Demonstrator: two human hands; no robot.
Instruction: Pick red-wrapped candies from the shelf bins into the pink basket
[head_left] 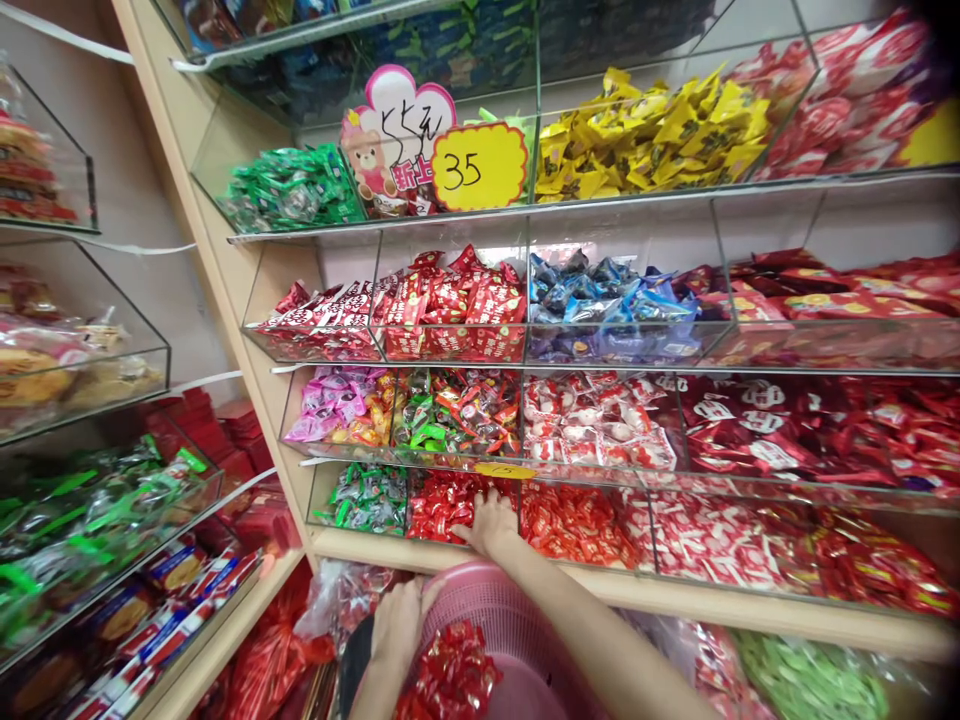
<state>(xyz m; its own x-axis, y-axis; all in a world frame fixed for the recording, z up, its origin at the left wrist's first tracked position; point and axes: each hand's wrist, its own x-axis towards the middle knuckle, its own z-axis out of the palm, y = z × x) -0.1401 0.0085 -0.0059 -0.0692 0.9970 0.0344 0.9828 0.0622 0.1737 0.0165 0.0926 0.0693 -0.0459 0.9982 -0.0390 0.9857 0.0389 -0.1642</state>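
Pink basket (465, 592) nearest, red candies (457, 662) inside; left hand (397, 622) clasps its rim. Right hand (491, 525) beyond basket, fingers spread at shelved red candies (436, 505). Gathering step, likely; calls for curling fingers.

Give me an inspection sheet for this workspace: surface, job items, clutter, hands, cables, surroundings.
Surface: wooden shelf ledge.
Job items: pink basket holding red-wrapped sweets.
Clutter: red plastic bag below the ledge.
Hands: left hand grips the basket's rim; right hand, fingers spread, is at shelved red sweets, contact unclear.
Cables: nothing seen for certain.
Surroundings: yellow-wrapped sweets higher up; yellow sign reads 35.
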